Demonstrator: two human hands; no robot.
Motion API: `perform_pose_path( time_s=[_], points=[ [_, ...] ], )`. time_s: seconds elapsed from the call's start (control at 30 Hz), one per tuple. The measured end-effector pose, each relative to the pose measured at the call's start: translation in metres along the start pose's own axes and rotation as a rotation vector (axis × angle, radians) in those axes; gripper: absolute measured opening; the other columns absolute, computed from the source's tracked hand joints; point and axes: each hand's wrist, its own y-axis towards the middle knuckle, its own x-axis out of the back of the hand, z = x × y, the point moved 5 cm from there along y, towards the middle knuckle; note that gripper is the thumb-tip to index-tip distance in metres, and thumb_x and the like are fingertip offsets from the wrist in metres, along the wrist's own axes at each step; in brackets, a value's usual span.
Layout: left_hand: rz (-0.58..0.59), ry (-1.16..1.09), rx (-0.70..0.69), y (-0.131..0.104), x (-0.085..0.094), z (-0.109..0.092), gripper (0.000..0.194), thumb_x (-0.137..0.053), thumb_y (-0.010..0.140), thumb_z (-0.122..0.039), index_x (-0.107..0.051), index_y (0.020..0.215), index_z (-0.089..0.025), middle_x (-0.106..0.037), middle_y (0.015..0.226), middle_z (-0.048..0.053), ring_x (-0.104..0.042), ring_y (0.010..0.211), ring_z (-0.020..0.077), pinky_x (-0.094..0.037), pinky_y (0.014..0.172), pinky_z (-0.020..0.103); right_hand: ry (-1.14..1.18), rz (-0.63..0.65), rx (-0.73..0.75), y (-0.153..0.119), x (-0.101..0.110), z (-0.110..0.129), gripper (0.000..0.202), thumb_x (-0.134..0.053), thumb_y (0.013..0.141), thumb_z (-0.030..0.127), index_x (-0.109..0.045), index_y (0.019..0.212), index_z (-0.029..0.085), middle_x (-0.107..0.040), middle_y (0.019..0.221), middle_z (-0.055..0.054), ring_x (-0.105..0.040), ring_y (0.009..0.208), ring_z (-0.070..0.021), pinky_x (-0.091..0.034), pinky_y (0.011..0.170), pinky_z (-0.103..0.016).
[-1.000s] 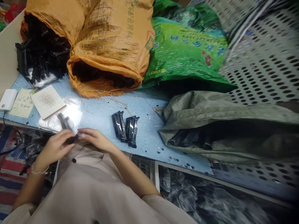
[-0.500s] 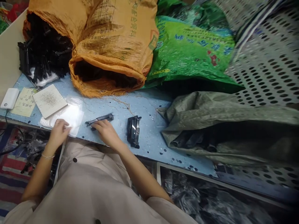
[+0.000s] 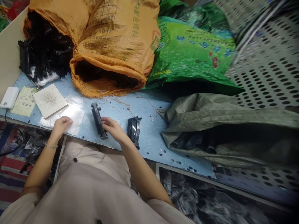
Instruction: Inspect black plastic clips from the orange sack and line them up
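Note:
My right hand (image 3: 111,127) grips a long black plastic part (image 3: 97,120) by its right side, above the blue tabletop (image 3: 149,109). Over the thin white plastic sheets (image 3: 76,116), my left hand (image 3: 62,125) has thumb and fingertips pressed together; whatever lies between them is too small to make out. A second black part (image 3: 134,132) with a glossy face rests on the table to the right of my right hand. Left of the sheets, partly on them, lies a pale square plate (image 3: 49,101) covered with tiny specks.
Orange sacks (image 3: 112,40) stand at the back, the left one spilling black parts (image 3: 44,56). A green sack (image 3: 191,56) and a grey-green bag (image 3: 198,115) lie to the right. A white device (image 3: 9,98) with a cable sits beside a yellow note (image 3: 23,102).
My right hand has turned the long black part from nearly crosswise to nearly upright in view. My left hand has moved slightly, its fingertips now closed together.

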Motion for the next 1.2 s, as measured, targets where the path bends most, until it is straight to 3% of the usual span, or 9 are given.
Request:
perform_pose_path(
  time_s=[0.1,0.23,0.37,0.6,0.77,0.9,0.97,1.07,1.2],
  points=[
    [0.020,-0.037,-0.016,-0.005,-0.013,-0.005,0.021,-0.078,0.073,-0.036,-0.071,0.077,-0.016,-0.068,0.083,0.004,-0.062,0.078,0.0170,-0.049,0.075,0.030,0.522,0.209,-0.041,0.014,-0.049,0.006,0.044,-0.081,0.070,0.046,-0.065,0.102,0.020,-0.071,0.086,-0.002,-0.063,0.073,-0.0158,-0.049,0.067,-0.027],
    [0.016,0.206,-0.217,-0.014,-0.015,-0.024,0.009,-0.062,0.083,-0.020,-0.070,0.086,-0.018,-0.069,0.089,0.005,-0.064,0.084,0.0193,-0.054,0.081,0.035,0.708,0.258,-0.168,0.030,-0.093,0.002,0.043,-0.092,0.055,0.041,-0.066,0.080,0.017,-0.067,0.069,0.001,-0.057,0.060,-0.0107,-0.047,0.060,-0.024],
    [0.036,0.647,-0.439,-0.021,-0.006,-0.038,0.038,-0.045,0.086,-0.005,-0.074,0.106,-0.018,-0.070,0.112,0.011,-0.063,0.109,0.0254,-0.051,0.101,0.045,0.688,0.088,-0.134,0.023,-0.072,-0.005,0.041,-0.091,0.057,0.041,-0.065,0.080,0.018,-0.067,0.070,0.002,-0.057,0.060,-0.0096,-0.047,0.057,-0.021],
    [0.029,0.570,-0.532,-0.031,-0.007,-0.056,0.060,-0.043,0.093,-0.009,-0.045,0.151,-0.024,-0.050,0.150,0.012,-0.054,0.135,0.0229,-0.048,0.113,0.040,0.579,0.461,-0.320,-0.024,-0.076,-0.008,0.049,-0.089,0.062,0.048,-0.066,0.091,0.015,-0.063,0.069,0.001,-0.057,0.054,-0.0112,-0.054,0.050,-0.026],
    [0.363,0.531,-0.746,-0.081,-0.051,-0.066,0.076,-0.038,0.090,-0.001,-0.025,0.160,-0.028,-0.044,0.156,0.011,-0.044,0.145,0.0231,-0.042,0.120,0.044,0.425,0.179,-0.144,-0.003,-0.083,-0.014,0.039,-0.077,0.072,0.041,-0.062,0.100,0.019,-0.063,0.076,0.000,-0.058,0.064,-0.0140,-0.054,0.059,-0.028],
    [0.480,0.514,-0.660,-0.109,-0.068,-0.076,0.064,-0.049,0.090,-0.010,-0.041,0.153,-0.024,-0.054,0.146,0.014,-0.052,0.138,0.0269,-0.048,0.114,0.045,0.119,0.080,0.152,-0.013,-0.082,0.001,0.053,-0.064,0.081,0.028,-0.052,0.132,0.023,-0.068,0.100,-0.004,-0.063,0.087,-0.0174,-0.055,0.083,-0.034],
    [0.446,0.521,-0.563,-0.119,-0.050,-0.092,0.046,-0.055,0.093,-0.019,-0.058,0.138,-0.024,-0.064,0.130,0.013,-0.061,0.126,0.0269,-0.052,0.108,0.043,0.122,0.300,0.152,-0.030,-0.086,0.009,0.053,-0.064,0.083,0.030,-0.053,0.134,0.023,-0.068,0.112,-0.007,-0.065,0.096,-0.0193,-0.055,0.087,-0.036],
    [0.455,0.523,-0.349,-0.132,0.009,-0.109,0.027,-0.056,0.094,-0.026,-0.073,0.116,-0.028,-0.072,0.111,0.009,-0.068,0.107,0.0241,-0.054,0.098,0.036,0.186,0.516,0.032,-0.051,-0.071,0.013,0.045,-0.067,0.087,0.038,-0.061,0.129,0.023,-0.070,0.119,-0.010,-0.069,0.101,-0.0211,-0.056,0.090,-0.038],
    [0.386,0.650,0.011,-0.122,0.112,-0.066,0.015,-0.068,0.082,-0.032,-0.079,0.091,-0.028,-0.073,0.098,0.007,-0.070,0.092,0.0248,-0.054,0.084,0.031,0.119,0.095,-0.013,-0.045,-0.001,-0.002,0.041,-0.071,0.085,0.048,-0.068,0.117,0.022,-0.073,0.114,-0.010,-0.070,0.100,-0.0221,-0.054,0.096,-0.043]
  ],
)
